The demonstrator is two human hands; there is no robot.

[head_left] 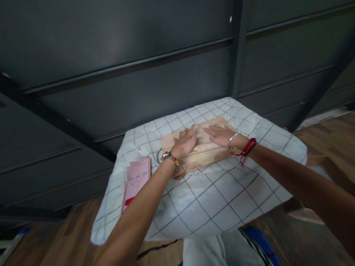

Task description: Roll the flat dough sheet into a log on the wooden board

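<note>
The tan, roughly rectangular flat piece with a whitish band along it (207,157), its material unclear, lies spread out on the bench covered with white, dark-checked cloth (205,203), around the middle and toward the far edge. The laying-out looks done; the surface under the hands seems to be getting flattened or smoothed, and how much of that is left cannot be told. Both grips are wide: the left hand (185,141) and the right hand (221,136) rest palm down with fingers spread, closed on nothing. The piece's long axis runs left to right, roughly parallel to the bench's far edge, its right end slightly farther from the person. Neither end shows a clear front. The pink rectangular phone (140,175) lies by the bench's left edge.
</note>
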